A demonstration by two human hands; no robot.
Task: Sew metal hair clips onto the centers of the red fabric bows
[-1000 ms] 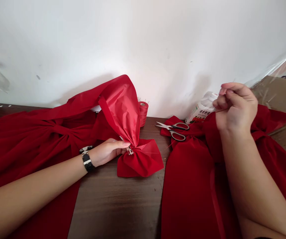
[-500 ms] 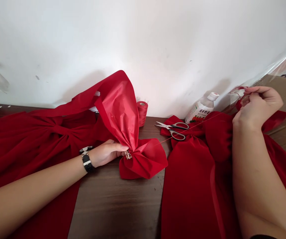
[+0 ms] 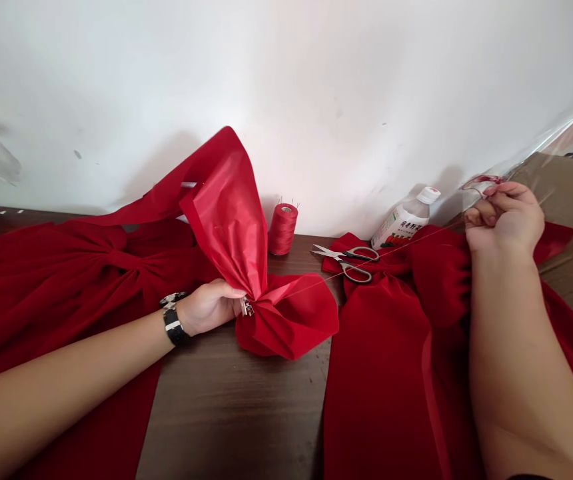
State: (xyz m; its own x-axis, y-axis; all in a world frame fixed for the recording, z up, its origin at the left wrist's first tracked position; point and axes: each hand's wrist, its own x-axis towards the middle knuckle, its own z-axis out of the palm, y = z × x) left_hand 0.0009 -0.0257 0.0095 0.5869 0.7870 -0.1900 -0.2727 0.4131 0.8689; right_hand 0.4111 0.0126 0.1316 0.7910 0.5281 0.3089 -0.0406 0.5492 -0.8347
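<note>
My left hand (image 3: 212, 307) pinches the gathered middle of a red fabric bow (image 3: 291, 320), whose shiny underside faces me on the upper loop. A small metal clip (image 3: 247, 307) sits at that gathered centre, beside my thumb. From the bow a thin red thread (image 3: 366, 257) runs taut up to the right. At its far end my right hand (image 3: 509, 213) is raised with closed fingers, gripping the thread; some loops of it stick out past the fingertips. Whether a needle is also in these fingers cannot be made out.
A red thread spool (image 3: 282, 230) with needles stuck in its top stands by the wall. Opened scissors (image 3: 349, 259) lie on red cloth, near a labelled plastic bottle (image 3: 401, 223). More red bows (image 3: 116, 260) cover the left side; red fabric (image 3: 381, 380) hangs at right, beside a cardboard box (image 3: 566, 187).
My right hand has turned and shifted slightly left and down, still pulling the thread. My left hand and the bow have moved a little to the left, uncovering more of the spool.
</note>
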